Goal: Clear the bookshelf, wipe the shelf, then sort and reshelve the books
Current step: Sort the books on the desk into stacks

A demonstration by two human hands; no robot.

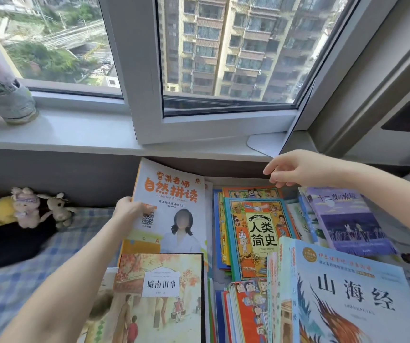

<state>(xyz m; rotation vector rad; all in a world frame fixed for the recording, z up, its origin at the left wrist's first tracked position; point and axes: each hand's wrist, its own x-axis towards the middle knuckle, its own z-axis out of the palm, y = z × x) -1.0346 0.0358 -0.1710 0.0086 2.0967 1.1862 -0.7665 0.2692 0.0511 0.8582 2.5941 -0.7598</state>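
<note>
Orange-lettered phonics book [171, 206] tilts up as our left hand [128, 209] pinches its edge, probably for sorting; our right hand [295, 169] hovers loose-fingered, empty, over the stacks [256, 233].

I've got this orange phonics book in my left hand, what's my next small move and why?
Probably steady the phonics book with the right grip, which hovers free; the left grip holds it by its left edge alone, and it leans tilted.
</note>
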